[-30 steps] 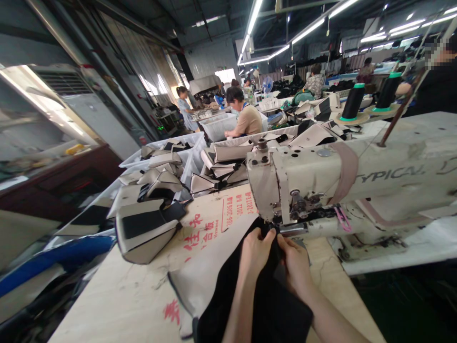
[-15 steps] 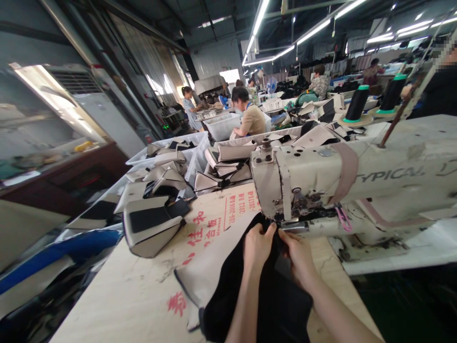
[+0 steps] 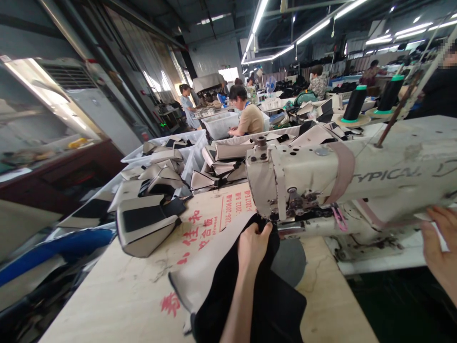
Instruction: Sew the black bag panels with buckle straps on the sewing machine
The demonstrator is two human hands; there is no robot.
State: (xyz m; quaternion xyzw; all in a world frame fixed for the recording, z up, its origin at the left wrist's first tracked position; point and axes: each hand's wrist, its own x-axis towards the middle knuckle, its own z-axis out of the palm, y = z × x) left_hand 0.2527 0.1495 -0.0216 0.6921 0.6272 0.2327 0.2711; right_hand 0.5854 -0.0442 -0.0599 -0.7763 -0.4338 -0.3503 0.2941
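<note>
The left hand [image 3: 253, 247] pinches cloth [image 3: 283, 305] at five o'clock, apparently steadying it by the machine [image 3: 307, 174]; the right hand [image 3: 442, 240], fingers apart, is near four o'clock.

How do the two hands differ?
The left hand grips the black fabric; the right hand is away from it. The left is by the sewing machine's needle end, the right toward its other end. The picture's edge cuts the right hand but not the left. Both are bare.

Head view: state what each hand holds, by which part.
Left hand: the black and beige fabric piece, by its black end near the cream metal sewing machine; right hand: cannot be told.
</note>
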